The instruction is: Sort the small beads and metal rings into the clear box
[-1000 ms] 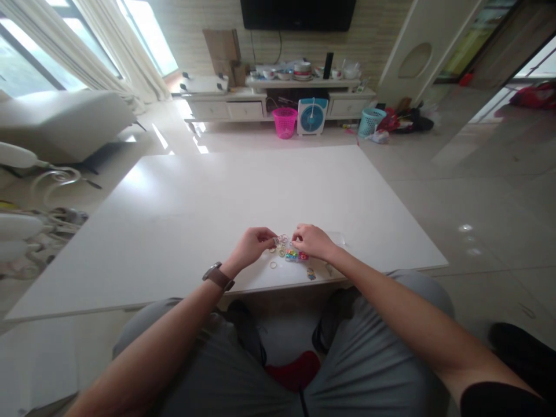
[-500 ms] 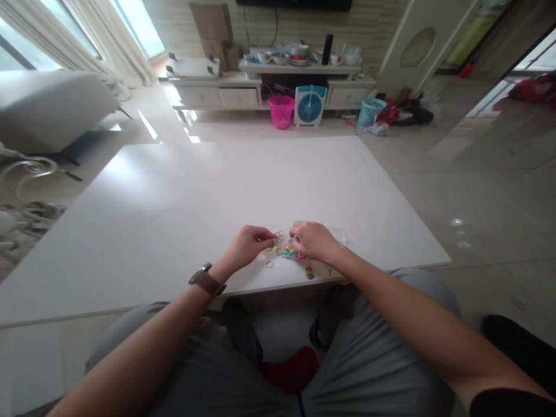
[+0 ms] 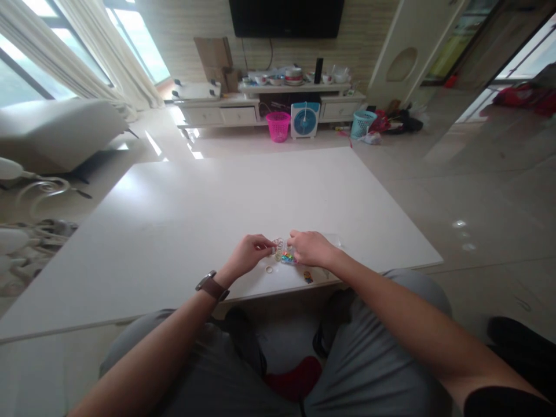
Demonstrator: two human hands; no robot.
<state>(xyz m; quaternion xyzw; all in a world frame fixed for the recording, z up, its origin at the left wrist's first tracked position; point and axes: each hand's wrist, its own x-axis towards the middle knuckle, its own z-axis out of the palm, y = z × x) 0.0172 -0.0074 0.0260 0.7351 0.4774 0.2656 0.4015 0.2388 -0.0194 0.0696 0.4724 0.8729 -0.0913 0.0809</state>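
Near the front edge of the white table [image 3: 243, 197], a small clear box [image 3: 288, 259] holds bright, many-coloured little pieces. My right hand [image 3: 309, 248] is over the box with its fingers curled down, hiding part of it; what they pinch is hidden. To the left, my left hand [image 3: 252, 253] has thumb and fingertips pinched together beside a cluster of small rings [image 3: 278, 249]; anything between them is too small to name. One gold-coloured ring [image 3: 269, 269] lies by itself in front of that hand. A yellow and blue cartoon-figure charm [image 3: 308, 277] rests close to the table edge.
A clear lid-like piece [image 3: 334, 239] lies behind my right wrist. Beyond the table are a pink basket [image 3: 278, 127], a blue fan [image 3: 304, 120] and a low white cabinet [image 3: 238, 114] bearing dishes. A grey-white sofa [image 3: 56, 133] stands at the left.
The camera has tilted up a little, so more of the television shows and the scene sits lower. Both hands stay about the same place beside the box, fingers still pinched.
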